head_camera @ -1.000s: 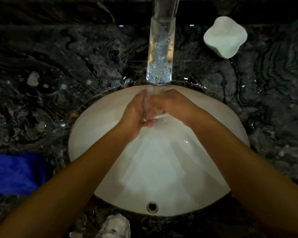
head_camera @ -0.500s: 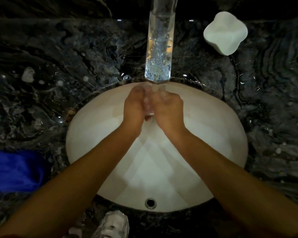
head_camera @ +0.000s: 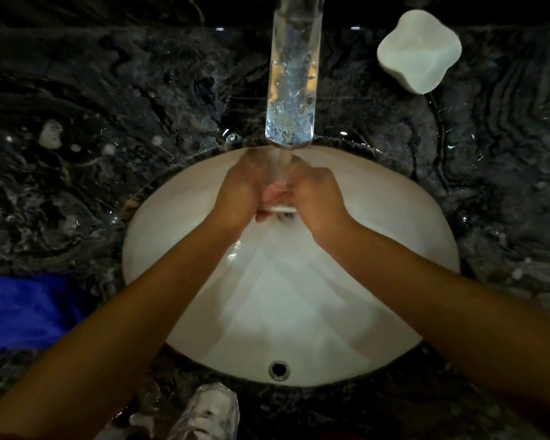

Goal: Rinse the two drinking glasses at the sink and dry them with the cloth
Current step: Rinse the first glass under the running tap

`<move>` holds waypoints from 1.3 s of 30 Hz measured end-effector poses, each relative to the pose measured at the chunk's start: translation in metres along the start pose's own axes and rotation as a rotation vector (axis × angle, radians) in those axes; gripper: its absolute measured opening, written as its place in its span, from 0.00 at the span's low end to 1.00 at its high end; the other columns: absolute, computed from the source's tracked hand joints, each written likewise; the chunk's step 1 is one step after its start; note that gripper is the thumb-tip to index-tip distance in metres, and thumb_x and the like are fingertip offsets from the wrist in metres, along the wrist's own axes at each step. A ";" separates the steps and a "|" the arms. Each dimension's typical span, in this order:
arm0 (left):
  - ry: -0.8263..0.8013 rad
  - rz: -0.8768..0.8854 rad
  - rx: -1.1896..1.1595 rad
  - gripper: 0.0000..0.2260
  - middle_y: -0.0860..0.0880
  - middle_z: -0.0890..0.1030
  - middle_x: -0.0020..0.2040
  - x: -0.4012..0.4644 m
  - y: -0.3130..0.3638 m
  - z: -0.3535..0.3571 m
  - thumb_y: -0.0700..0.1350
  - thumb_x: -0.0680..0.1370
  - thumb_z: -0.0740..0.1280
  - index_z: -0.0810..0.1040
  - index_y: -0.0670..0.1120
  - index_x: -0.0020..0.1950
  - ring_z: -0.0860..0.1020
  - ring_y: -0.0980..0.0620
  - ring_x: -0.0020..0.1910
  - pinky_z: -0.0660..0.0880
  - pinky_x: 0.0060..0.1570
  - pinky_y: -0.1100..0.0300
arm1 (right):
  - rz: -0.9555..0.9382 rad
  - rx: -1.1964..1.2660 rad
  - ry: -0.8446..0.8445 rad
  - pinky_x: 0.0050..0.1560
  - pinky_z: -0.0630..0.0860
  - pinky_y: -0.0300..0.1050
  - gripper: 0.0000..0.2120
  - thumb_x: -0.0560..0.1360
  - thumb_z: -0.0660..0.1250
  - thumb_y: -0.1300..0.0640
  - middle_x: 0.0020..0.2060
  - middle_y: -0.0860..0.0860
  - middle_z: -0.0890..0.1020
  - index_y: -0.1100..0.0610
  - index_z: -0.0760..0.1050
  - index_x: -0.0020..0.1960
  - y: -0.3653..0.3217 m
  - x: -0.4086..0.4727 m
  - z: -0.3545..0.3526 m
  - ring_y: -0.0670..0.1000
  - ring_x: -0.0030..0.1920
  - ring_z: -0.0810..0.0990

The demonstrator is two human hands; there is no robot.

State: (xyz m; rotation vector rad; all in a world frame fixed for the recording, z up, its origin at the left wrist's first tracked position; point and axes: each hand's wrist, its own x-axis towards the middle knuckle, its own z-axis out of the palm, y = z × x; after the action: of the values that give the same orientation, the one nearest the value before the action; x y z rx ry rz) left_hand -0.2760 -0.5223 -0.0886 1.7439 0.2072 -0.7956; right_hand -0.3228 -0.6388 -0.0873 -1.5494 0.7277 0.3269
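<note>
Since half a second earlier, hands drew apart slightly under the stream at frame centre. Left hand point(head_camera: 240, 192) and right hand point(head_camera: 316, 198) curled around a glass point(head_camera: 280, 198); grip unclear. Rotate it fully under the faucet point(head_camera: 294, 74).

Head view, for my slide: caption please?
Both hands held together under the tap's stream over the white basin.

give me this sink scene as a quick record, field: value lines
left hand: under the stream, against the right hand
right hand: under the stream
held between hands: a clear item, hard to make out
faucet: running
basin: white, set in a dark stone counter
blue cloth: counter, left
drinking glass: near edge
white object: counter, far right
</note>
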 end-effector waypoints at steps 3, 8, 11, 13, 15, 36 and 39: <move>0.023 0.182 0.136 0.12 0.50 0.78 0.35 0.000 -0.009 -0.008 0.46 0.86 0.56 0.75 0.48 0.47 0.74 0.54 0.27 0.67 0.25 0.61 | 0.350 0.444 -0.186 0.56 0.82 0.52 0.27 0.84 0.56 0.42 0.50 0.63 0.87 0.65 0.80 0.61 -0.003 -0.008 -0.008 0.60 0.48 0.87; -0.028 -0.108 -0.249 0.16 0.47 0.79 0.31 0.000 -0.002 -0.012 0.51 0.85 0.58 0.77 0.45 0.45 0.71 0.48 0.24 0.61 0.25 0.63 | 0.127 0.537 0.048 0.46 0.79 0.53 0.12 0.81 0.65 0.56 0.31 0.52 0.82 0.58 0.79 0.41 0.017 -0.017 -0.037 0.54 0.36 0.83; -0.090 -0.177 -0.241 0.12 0.47 0.78 0.32 -0.001 -0.004 -0.012 0.50 0.84 0.59 0.77 0.46 0.47 0.71 0.48 0.24 0.59 0.25 0.64 | -0.016 -0.060 0.027 0.46 0.77 0.49 0.12 0.70 0.77 0.50 0.35 0.47 0.78 0.51 0.76 0.46 0.027 -0.014 -0.037 0.47 0.36 0.78; -0.175 -0.233 -0.152 0.13 0.46 0.76 0.31 0.002 0.000 -0.011 0.52 0.82 0.59 0.76 0.45 0.46 0.70 0.48 0.23 0.58 0.24 0.65 | -0.117 -0.288 -0.036 0.47 0.78 0.45 0.15 0.67 0.78 0.46 0.38 0.46 0.81 0.51 0.77 0.47 0.016 -0.001 -0.027 0.47 0.39 0.81; -0.251 -0.304 -0.099 0.14 0.46 0.76 0.29 0.003 0.004 -0.006 0.50 0.81 0.57 0.76 0.43 0.45 0.69 0.48 0.21 0.55 0.25 0.64 | -0.293 -0.484 -0.008 0.44 0.80 0.48 0.12 0.68 0.78 0.47 0.37 0.47 0.82 0.52 0.78 0.43 0.004 0.019 -0.022 0.50 0.40 0.83; 0.056 -0.150 -0.258 0.13 0.46 0.88 0.49 0.010 -0.015 -0.013 0.52 0.84 0.61 0.84 0.49 0.53 0.86 0.47 0.49 0.82 0.41 0.53 | 0.312 -0.439 -0.297 0.28 0.78 0.40 0.08 0.78 0.67 0.58 0.35 0.56 0.85 0.61 0.80 0.43 -0.030 0.030 -0.009 0.53 0.32 0.83; 0.019 -0.303 -0.188 0.18 0.41 0.87 0.48 0.010 -0.013 -0.009 0.51 0.84 0.55 0.83 0.45 0.57 0.84 0.39 0.45 0.78 0.32 0.56 | -0.032 -0.786 -0.057 0.40 0.75 0.45 0.12 0.79 0.64 0.48 0.35 0.48 0.76 0.53 0.73 0.40 -0.036 0.020 0.003 0.55 0.40 0.80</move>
State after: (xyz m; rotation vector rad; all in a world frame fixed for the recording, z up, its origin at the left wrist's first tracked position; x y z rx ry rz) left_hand -0.2716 -0.5122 -0.1043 1.5614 0.5520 -0.9458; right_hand -0.2844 -0.6421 -0.0718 -2.2737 0.5501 0.6848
